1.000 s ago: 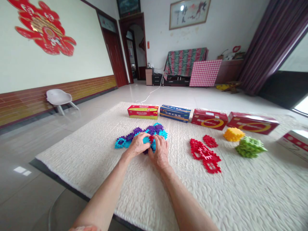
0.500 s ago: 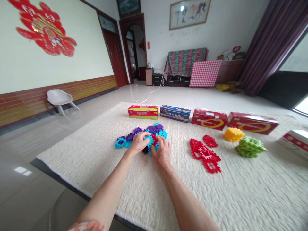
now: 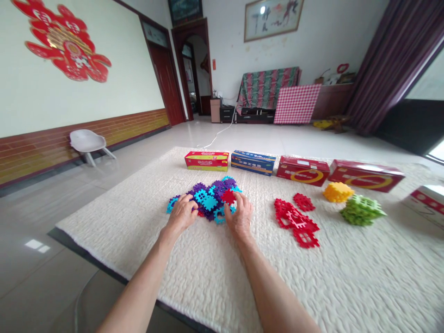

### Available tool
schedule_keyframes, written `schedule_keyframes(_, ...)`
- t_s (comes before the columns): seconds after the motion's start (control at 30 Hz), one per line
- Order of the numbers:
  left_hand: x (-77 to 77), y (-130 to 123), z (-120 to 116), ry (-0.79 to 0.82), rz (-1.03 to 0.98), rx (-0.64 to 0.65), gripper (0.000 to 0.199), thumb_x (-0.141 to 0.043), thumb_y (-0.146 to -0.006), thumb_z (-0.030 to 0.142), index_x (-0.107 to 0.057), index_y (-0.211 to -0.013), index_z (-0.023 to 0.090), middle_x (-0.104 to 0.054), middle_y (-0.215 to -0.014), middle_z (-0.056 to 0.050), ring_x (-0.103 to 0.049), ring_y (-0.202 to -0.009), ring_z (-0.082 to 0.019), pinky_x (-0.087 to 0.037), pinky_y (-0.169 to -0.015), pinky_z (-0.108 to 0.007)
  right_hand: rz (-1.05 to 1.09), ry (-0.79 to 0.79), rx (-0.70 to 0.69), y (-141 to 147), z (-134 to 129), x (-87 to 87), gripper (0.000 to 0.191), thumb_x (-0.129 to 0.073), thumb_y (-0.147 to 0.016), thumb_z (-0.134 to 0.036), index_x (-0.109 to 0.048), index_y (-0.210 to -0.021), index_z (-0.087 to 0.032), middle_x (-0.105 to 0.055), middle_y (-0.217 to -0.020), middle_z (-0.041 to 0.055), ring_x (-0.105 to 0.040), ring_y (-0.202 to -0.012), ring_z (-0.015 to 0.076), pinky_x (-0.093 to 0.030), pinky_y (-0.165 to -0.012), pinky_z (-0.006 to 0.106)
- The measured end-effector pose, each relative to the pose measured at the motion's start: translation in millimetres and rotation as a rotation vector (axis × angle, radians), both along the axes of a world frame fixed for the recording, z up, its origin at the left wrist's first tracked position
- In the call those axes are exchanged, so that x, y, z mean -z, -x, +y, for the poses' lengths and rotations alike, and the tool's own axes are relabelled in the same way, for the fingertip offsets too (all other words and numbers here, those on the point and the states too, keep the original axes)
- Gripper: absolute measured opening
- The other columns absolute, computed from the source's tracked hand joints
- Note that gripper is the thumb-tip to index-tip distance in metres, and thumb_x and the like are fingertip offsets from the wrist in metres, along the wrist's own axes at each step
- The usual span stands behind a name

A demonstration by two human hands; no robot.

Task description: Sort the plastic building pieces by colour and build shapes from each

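A pile of blue and purple interlocking plastic pieces [image 3: 207, 200] with toothed edges lies in the middle of the quilted cover. My left hand [image 3: 180, 213] rests at the pile's left side, fingers curved and apart, with nothing visible held in it. On the pile's right side my right hand [image 3: 240, 216] has its thumb and fingers at the edge of a red toothed piece [image 3: 228, 196], gripping it. A bit of red also shows low in the pile near my left fingertips. To the right lies a loose group of red pieces [image 3: 294, 219], apart from both hands.
Stacks of yellow pieces [image 3: 338, 192] and green pieces [image 3: 362, 210] stand at the right. Along the back are a red-yellow box [image 3: 207, 161], a blue box [image 3: 253, 163] and two dark red boxes [image 3: 303, 171]. A white-and-red box [image 3: 425, 206] sits far right. The table's edge [image 3: 86, 259] runs along the left.
My left hand has moved left, away from the pile's middle, uncovering blue pieces. My right hand has shifted slightly right, and the red piece now shows more fully by its fingers.
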State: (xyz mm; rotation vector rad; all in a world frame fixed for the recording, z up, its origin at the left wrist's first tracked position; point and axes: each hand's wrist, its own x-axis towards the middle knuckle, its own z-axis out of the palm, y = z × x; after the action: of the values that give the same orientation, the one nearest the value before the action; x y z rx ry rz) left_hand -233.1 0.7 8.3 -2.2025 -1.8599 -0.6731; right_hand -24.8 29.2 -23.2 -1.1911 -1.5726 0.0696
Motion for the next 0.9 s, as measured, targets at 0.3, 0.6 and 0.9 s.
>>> schedule_keyframes(0.3,19.3,4.0,-5.2,0.062,0.047,-0.012,0.021,-0.059,-0.072,0.019,-0.072,-0.087,0.023,-0.058,-0.124,-0.010,-0.045,-0.124,-0.032,-0.040,-0.103,-0.048,-0.008,-0.004,-0.016,-0.9,-0.8,0.8,0.038,-0.055,-0.081,-0.027,-0.052,-0.118,-0.017,-0.058,-0.121,0.0126,-0.051,-0.112,0.0259,-0.036,-0.094,0.044)
schedule_keyframes(0.6,23.7,20.1,-0.3,0.050,0.052,0.135,0.023,-0.044,-0.082,0.019,-0.067,-0.080,0.021,-0.055,-0.128,-0.009,-0.042,-0.128,-0.027,-0.036,-0.106,-0.046,0.000,0.008,-0.027,-1.4,-3.3,2.3,0.040,-0.057,-0.080,-0.025,-0.052,-0.119,-0.016,-0.057,-0.122,0.0132,-0.050,-0.114,0.0262,-0.036,-0.096,0.044)
schedule_keyframes(0.9,-6.9,17.8,-17.3,0.112,0.054,0.111,0.027,-0.037,-0.084,0.025,-0.062,-0.076,0.021,-0.057,-0.127,-0.008,-0.050,-0.122,-0.022,-0.042,-0.101,-0.038,0.040,0.036,-0.074,-2.0,-7.9,-0.1,0.041,-0.057,-0.080,-0.023,-0.052,-0.121,-0.016,-0.055,-0.124,0.0132,-0.048,-0.116,0.0261,-0.035,-0.098,0.044)
